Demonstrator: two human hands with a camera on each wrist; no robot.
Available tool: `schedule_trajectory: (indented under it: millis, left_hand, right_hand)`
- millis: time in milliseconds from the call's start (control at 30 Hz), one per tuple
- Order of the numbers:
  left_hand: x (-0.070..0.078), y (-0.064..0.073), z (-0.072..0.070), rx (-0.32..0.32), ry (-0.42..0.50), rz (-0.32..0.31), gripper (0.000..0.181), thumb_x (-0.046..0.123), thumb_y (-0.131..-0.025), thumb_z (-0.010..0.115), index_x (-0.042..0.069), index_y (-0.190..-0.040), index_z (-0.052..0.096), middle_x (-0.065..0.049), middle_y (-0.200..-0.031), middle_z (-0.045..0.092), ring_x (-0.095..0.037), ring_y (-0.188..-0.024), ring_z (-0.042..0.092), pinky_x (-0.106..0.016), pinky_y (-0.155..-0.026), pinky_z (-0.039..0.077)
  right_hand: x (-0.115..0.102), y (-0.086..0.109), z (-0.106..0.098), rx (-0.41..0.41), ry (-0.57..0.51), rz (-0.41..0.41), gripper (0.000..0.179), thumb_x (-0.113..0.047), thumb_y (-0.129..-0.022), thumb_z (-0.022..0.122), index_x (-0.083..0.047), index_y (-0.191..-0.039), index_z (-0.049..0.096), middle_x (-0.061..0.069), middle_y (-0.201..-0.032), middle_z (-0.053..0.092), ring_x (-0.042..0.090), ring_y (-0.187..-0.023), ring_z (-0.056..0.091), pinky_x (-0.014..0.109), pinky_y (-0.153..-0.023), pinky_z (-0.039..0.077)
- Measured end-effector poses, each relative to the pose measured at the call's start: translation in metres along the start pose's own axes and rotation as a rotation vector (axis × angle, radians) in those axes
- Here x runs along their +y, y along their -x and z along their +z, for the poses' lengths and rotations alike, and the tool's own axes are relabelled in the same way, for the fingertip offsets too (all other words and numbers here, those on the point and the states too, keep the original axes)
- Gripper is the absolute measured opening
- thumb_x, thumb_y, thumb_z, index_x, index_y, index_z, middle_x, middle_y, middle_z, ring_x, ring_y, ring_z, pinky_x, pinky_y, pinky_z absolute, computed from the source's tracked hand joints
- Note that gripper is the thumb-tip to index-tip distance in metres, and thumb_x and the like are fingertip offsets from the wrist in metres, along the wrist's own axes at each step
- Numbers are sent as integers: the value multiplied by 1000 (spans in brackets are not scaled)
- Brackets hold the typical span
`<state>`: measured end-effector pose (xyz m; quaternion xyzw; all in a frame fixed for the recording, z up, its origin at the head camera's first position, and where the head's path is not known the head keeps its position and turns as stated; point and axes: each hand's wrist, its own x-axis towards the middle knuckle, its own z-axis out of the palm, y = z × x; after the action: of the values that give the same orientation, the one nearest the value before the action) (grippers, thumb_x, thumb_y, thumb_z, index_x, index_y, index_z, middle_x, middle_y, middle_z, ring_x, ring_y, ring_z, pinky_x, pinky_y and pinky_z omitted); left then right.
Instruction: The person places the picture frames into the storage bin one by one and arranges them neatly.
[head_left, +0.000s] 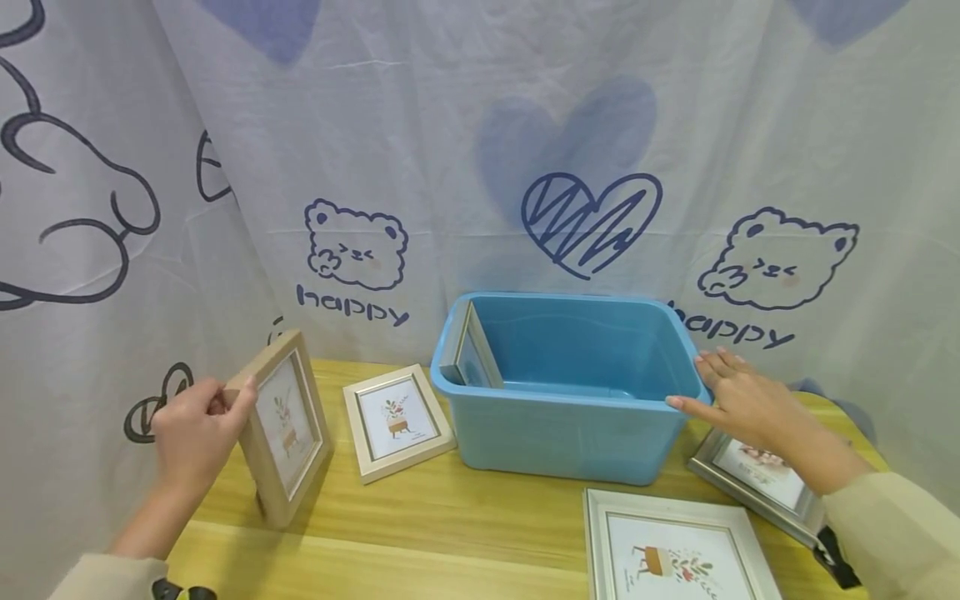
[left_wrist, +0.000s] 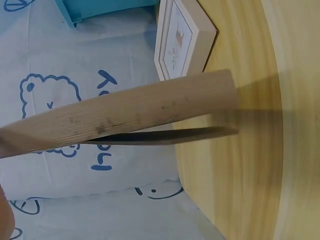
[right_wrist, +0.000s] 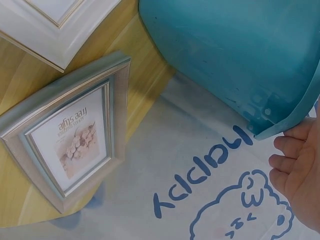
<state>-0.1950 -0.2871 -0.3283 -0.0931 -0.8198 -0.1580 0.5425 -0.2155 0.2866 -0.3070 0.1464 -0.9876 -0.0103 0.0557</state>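
My left hand grips the top left edge of a light wooden photo frame. The frame stands upright on the table, its flower-pot picture turned to the right. In the left wrist view its brown side edge shows, with the back stand slightly splayed from it. At the right, my right hand holds the near right corner of a blue plastic bin, thumb over the rim and fingers curled against the outside in the right wrist view. Inside the bin, a photo frame leans at the left end.
A cream photo frame lies face up between the held frame and the bin. A larger white frame lies at the front right. Beneath my right forearm is a silver-grey frame with a flower print. Behind the wooden table hangs a printed curtain.
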Motion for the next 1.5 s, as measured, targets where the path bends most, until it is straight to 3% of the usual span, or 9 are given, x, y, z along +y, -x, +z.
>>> schedule_trajectory:
  millis: [267,467,633,833,1167,1500]
  left_hand:
    - [11,-3,12,193,-12,115,54,41,-84,48,2,-47,43,-7,-41,37,-16,-41,30,-26,-41,21]
    - [16,-1,17,243,-15,134,52,39,-83,49,2,-48,41,-8,-42,36,-19,-41,30,-32,-43,22]
    - [19,1,22,286,20,189,50,36,-83,51,2,-49,43,-8,-43,37,-24,-42,31,-37,-46,24]
    - [26,-2,26,321,26,252,48,34,-85,52,2,-50,44,-10,-45,39,-26,-43,30,-38,-46,21]
    - [35,-7,30,368,40,301,44,28,-81,53,0,-50,42,-12,-54,34,-28,-47,27,-38,-47,17]
    - [44,-11,28,341,-105,338,44,30,-80,51,3,-48,37,-12,-56,36,-29,-46,27,-37,-45,15]
  right_hand:
    - [2,0,0,-8,-12,8,88,-62,-90,38,13,-135,35,36,-141,28,55,-128,26,67,-96,32]
    - [1,-1,0,-10,-16,11,88,-62,-90,38,13,-136,34,36,-141,28,55,-128,26,67,-95,32]
    - [1,-1,0,-8,-19,8,88,-62,-90,38,13,-135,35,36,-141,28,55,-128,27,66,-96,32]
    - [2,-1,1,-3,-18,7,88,-62,-90,39,13,-135,35,37,-140,29,55,-128,27,66,-95,33]
    - [3,-1,1,2,-20,6,88,-62,-90,40,13,-135,35,37,-140,29,55,-128,27,66,-96,32]
    - [2,-1,1,-8,-27,3,88,-62,-90,39,13,-135,35,37,-141,28,55,-128,26,66,-96,33]
